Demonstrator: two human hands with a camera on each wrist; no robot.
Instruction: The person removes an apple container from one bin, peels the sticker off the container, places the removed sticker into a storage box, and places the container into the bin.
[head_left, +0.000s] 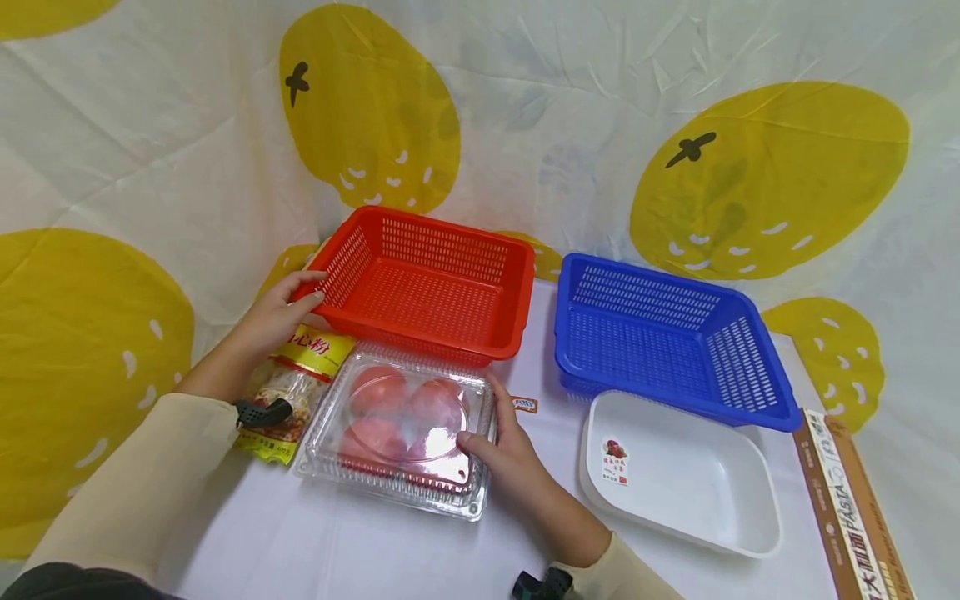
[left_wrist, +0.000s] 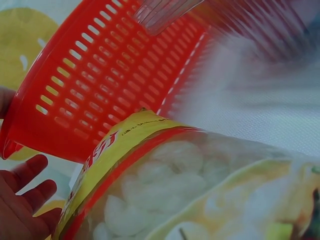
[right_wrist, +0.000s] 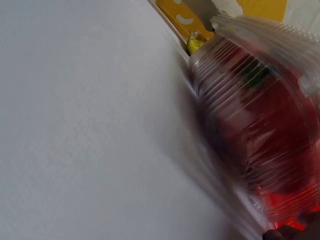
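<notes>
A clear plastic clamshell box of several red tomatoes lies in front of the red basket. My right hand grips its right side, thumb on the lid and fingers down the side. Only fingertips show in the right wrist view, where the box is blurred. My left hand holds the left rim of the red basket; in the left wrist view, several of its fingers are spread below the rim. Beneath the left forearm lies a yellow-topped food bag with pale pieces inside.
Right of the red basket stands a blue basket, with a white tray against its front. A long brown pasta box lies along the right edge. A small orange label lies between the baskets. A lemon-print cloth hangs behind.
</notes>
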